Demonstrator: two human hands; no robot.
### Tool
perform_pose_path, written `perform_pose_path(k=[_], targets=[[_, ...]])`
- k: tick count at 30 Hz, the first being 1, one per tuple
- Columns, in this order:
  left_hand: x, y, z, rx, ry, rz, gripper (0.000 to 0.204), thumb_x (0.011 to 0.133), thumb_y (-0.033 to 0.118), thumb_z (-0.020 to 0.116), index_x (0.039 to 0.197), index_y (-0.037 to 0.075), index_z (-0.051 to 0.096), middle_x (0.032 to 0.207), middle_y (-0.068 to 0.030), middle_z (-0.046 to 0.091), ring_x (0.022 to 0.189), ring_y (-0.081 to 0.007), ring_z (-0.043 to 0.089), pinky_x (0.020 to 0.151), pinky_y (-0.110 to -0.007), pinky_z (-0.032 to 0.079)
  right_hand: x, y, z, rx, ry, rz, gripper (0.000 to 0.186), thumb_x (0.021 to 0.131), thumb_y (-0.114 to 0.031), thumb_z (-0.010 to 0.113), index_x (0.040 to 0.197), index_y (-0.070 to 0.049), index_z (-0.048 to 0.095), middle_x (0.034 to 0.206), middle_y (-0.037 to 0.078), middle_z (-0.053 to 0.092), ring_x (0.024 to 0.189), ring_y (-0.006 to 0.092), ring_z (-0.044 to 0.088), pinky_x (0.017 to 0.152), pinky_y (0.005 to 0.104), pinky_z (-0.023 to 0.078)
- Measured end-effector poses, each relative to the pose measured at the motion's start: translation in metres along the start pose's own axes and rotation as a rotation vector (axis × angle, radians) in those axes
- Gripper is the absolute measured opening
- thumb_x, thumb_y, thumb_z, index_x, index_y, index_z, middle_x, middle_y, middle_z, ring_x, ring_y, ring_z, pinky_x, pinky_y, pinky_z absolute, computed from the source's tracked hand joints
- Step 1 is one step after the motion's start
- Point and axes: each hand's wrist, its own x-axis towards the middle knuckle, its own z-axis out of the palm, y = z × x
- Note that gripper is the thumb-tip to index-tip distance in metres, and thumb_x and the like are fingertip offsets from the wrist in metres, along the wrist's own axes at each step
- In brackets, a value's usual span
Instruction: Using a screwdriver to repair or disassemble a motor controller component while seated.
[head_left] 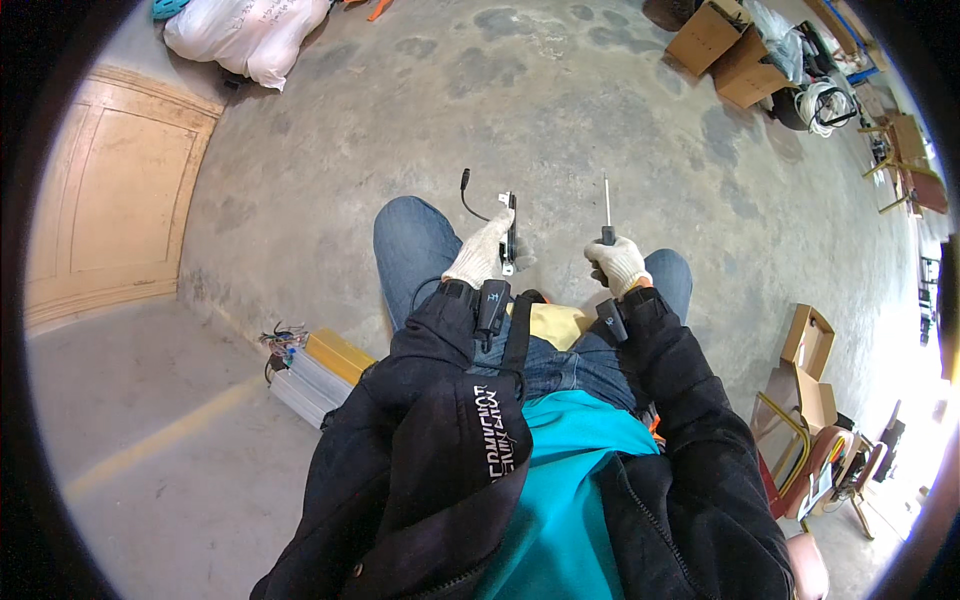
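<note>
My left hand [486, 245], in a white knit glove, grips a narrow dark bar [511, 228] with silver bracket ends, held nearly upright in the picture. A short black cable [473, 208] curves out leftward from near it to a small black plug [465, 179]. My right hand [617, 263], also gloved, is closed around the black handle of a screwdriver [607, 206], its metal shaft pointing forward, apart from the bar. A pale yellow object [555, 325] lies between my denim-clad legs, partly hidden.
Silver and yellow cases [310, 385] with wires lie at my left, near a wooden door [120, 190]. White sacks [240, 35] sit at upper left, cardboard boxes [705, 40] and coiled cable [825, 105] upper right. An open carton [805, 340] and chairs stand at right.
</note>
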Motion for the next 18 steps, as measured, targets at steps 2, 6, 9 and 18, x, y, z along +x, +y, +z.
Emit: perform_pose_path(k=[2, 6, 9, 18], targets=[[-0.004, 0.000, 0.000, 0.011, -0.020, 0.015, 0.038, 0.099, 0.041, 0.064, 0.111, 0.005, 0.060, 0.090, -0.0138, 0.064, 0.074, -0.0251, 0.068, 0.069, -0.041, 0.063, 0.003, 0.006, -0.005, 0.047, 0.005, 0.031, 0.018, 0.077, -0.017, 0.073, 0.085, -0.003, 0.065, 0.069, 0.003, 0.060, 0.053, 0.0139, 0.057, 0.047, 0.0286, 0.045], [-0.002, -0.001, 0.000, 0.001, -0.032, 0.010, 0.037, 0.099, 0.041, 0.063, 0.109, 0.006, 0.061, 0.088, -0.0122, 0.066, 0.072, -0.0232, 0.068, 0.069, -0.041, 0.063, 0.013, 0.014, -0.017, 0.119, 0.057, 0.052, 0.016, 0.078, -0.015, 0.073, 0.086, -0.004, 0.066, 0.069, 0.004, 0.059, 0.053, 0.0147, 0.057, 0.049, 0.0286, 0.046], [-0.001, -0.001, -0.003, -0.008, -0.030, -0.002, 0.036, 0.099, 0.041, 0.063, 0.106, 0.006, 0.061, 0.087, -0.0122, 0.065, 0.071, -0.0235, 0.068, 0.068, -0.041, 0.063, 0.015, 0.014, -0.018, 0.233, 0.169, 0.051, 0.014, 0.078, -0.010, 0.071, 0.089, -0.004, 0.065, 0.069, 0.004, 0.058, 0.052, 0.0155, 0.056, 0.050, 0.0292, 0.048], [-0.002, -0.001, 0.000, -0.022, -0.017, 0.002, 0.036, 0.100, 0.040, 0.062, 0.106, 0.004, 0.061, 0.088, -0.0138, 0.064, 0.071, -0.0237, 0.068, 0.066, -0.039, 0.064, 0.015, 0.014, -0.026, 0.348, 0.223, 0.015, 0.014, 0.081, -0.013, 0.069, 0.088, -0.002, 0.064, 0.066, 0.004, 0.058, 0.050, 0.0153, 0.056, 0.047, 0.0288, 0.045]])
